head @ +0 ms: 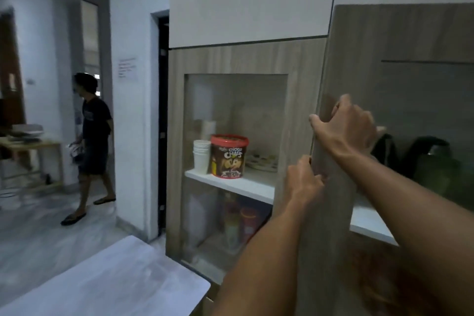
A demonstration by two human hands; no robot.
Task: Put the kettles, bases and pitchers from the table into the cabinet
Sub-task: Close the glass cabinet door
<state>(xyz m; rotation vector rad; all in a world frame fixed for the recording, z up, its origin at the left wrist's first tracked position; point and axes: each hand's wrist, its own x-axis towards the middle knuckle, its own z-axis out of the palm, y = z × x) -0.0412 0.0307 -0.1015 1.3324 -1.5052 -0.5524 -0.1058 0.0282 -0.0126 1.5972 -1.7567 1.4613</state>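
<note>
Here, the cabinet door (359,59) edge was gripped by the right hand (345,127) above and the left hand (302,181) below; a dark kettle (433,161) was noted behind its glass pane (423,105).

Both hands on the free edge of the wooden cabinet door (359,64), which stands ajar. Right hand (343,123) grips the edge higher up, fingers curled round it; left hand (304,179) holds the same edge just below. Dark kettles (433,161) show blurred through the door's glass. Neighbouring compartment, white shelf (256,183): stack of paper cups (201,155) touching a red-lidded tub (229,156). White table (115,277) lower left. A person (95,136) walks in the room beyond.
</note>
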